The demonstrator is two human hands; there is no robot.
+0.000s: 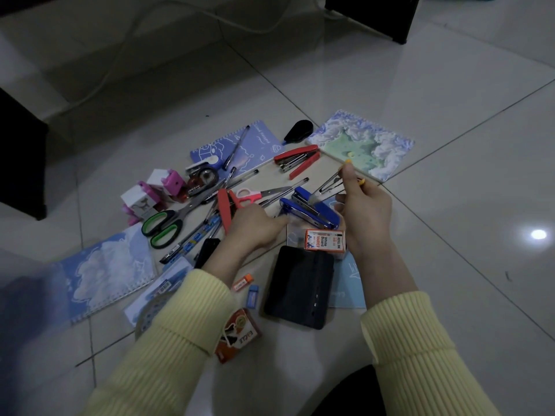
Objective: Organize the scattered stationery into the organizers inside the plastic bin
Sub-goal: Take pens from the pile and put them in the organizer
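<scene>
1. Your right hand (362, 205) is raised above the pile and closed around a small bundle of pens (332, 184), their tips fanning out to the left; a yellow end pokes out past your knuckles.
2. Your left hand (255, 225) lies low on the heap, palm down, fingers reaching toward the blue stapler (312, 210). Whether it grips anything I cannot tell; the red cutter (224, 212) sits just beside it.
3. Judging by this, you are at the gathering step: collecting like items, pens first, before anything is filed.
4. The rest of the stationery is scattered on the tiled floor (450, 121): green-handled scissors (163, 226), pink scissors (258, 194), a red stapler (298, 159), more pens by the lilac notebook (240, 145), the cloud-cover notebook (362, 144), a marker ink box (326, 240) and a black case (300, 286).
5. The plastic bin and its organizers are not in view, so nothing shows as sorted.
6. Next, you likely need to add the loose pens near the lilac notebook to the bundle, then turn toward the bin and drop them upright into one compartment.
</scene>
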